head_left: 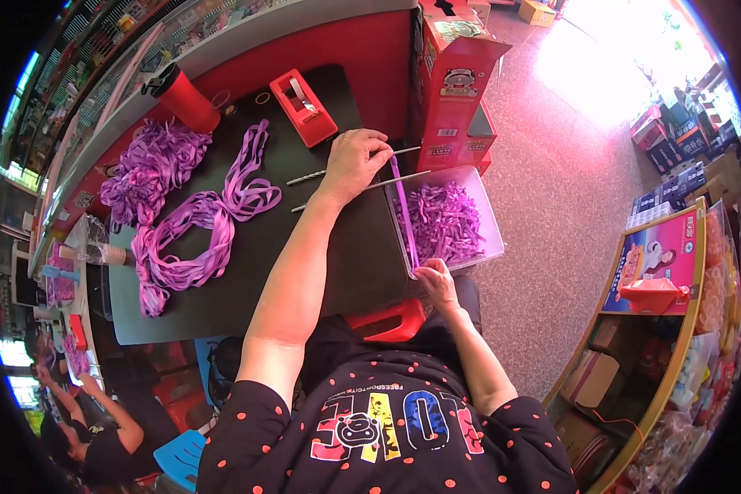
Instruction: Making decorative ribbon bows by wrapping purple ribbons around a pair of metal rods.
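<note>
A narrow purple ribbon (403, 204) is stretched between my hands, across the left side of a translucent plastic tub (492, 222). My left hand (354, 165) pinches its far end between thumb and fingers, over two thin metal rods (362, 189). The near end is pinched by my right hand (438, 285) at the tub's near corner. Many short purple ribbon pieces (446, 221) fill the tub. On the dark table (337, 263) to the left lie a looped hank of purple ribbon (191, 243) and a tangled heap of it (156, 169).
Beyond my left hand a red tape dispenser (305, 109) sits near a red tumbler (181, 99). A tall red carton (454, 90) stands behind the tub. Shelves with goods (634, 329) line the right side. Another person (111, 432) works at lower left, near a blue stool (181, 457).
</note>
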`<state>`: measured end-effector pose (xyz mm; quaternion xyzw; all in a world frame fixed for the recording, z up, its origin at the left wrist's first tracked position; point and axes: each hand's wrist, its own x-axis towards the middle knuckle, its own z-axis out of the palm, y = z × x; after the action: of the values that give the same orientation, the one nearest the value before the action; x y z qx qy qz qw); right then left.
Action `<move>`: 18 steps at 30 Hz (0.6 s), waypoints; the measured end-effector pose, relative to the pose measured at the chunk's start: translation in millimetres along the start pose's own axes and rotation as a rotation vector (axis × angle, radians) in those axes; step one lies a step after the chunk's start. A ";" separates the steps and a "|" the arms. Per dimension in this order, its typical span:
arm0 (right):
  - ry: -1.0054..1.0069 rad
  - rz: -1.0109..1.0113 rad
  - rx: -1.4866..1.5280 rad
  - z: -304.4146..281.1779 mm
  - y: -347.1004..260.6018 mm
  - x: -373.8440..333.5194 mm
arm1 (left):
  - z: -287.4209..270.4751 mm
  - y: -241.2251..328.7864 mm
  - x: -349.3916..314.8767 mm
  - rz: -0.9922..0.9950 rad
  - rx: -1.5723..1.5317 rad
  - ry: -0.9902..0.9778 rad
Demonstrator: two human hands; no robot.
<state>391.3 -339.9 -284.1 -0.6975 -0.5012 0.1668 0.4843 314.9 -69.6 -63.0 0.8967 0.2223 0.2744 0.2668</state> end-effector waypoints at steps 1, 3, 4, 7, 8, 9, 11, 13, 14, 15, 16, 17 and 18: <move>0.000 0.028 -0.005 -4.7 -4.6 -7.8 | 0.2 -0.9 -0.1 0.002 -0.003 0.003; 0.046 0.011 -0.009 -13.6 -17.8 -21.7 | 1.5 -2.5 0.6 0.042 0.078 0.014; 0.090 -0.004 -0.005 -18.0 -24.3 -28.8 | 2.6 -3.4 1.2 0.042 0.074 0.019; 0.089 -0.101 -0.150 -46.6 -75.6 -36.7 | -0.4 -6.5 -0.2 -0.016 0.074 -0.011; 0.096 -0.186 -0.273 -57.4 -93.5 -38.4 | 0.5 -6.1 0.7 -0.014 0.081 -0.014; 0.099 -0.219 -0.268 -66.1 -108.6 -41.4 | 1.4 -6.5 1.2 -0.012 0.090 -0.019; 0.097 -0.293 -0.289 -80.7 -132.2 -45.7 | 3.6 -6.7 2.3 -0.015 0.081 -0.014; 0.079 -0.365 -0.278 -91.8 -150.7 -46.2 | 4.3 -5.9 1.9 -0.020 0.071 -0.012; 0.077 -0.368 -0.282 -96.1 -156.7 -44.4 | 3.7 -5.7 2.3 -0.021 0.071 -0.018; 0.031 -0.400 -0.248 -100.2 -161.5 -42.2 | 3.0 -5.2 2.2 -0.021 0.072 -0.023; -0.015 -0.433 -0.213 -103.7 -166.6 -39.9 | 3.2 -5.4 1.4 -0.022 0.070 -0.020; -0.015 -0.435 -0.208 -105.3 -172.6 -36.8 | 3.5 -6.0 1.0 -0.025 0.065 -0.016; -0.017 -0.439 -0.209 -105.9 -175.6 -35.9 | 3.4 -6.9 0.4 -0.030 0.062 -0.012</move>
<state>357.2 -419.6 -94.8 -0.6168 -0.6593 0.0108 0.4298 315.4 -65.4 -69.4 0.9028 0.2422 0.2580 0.2444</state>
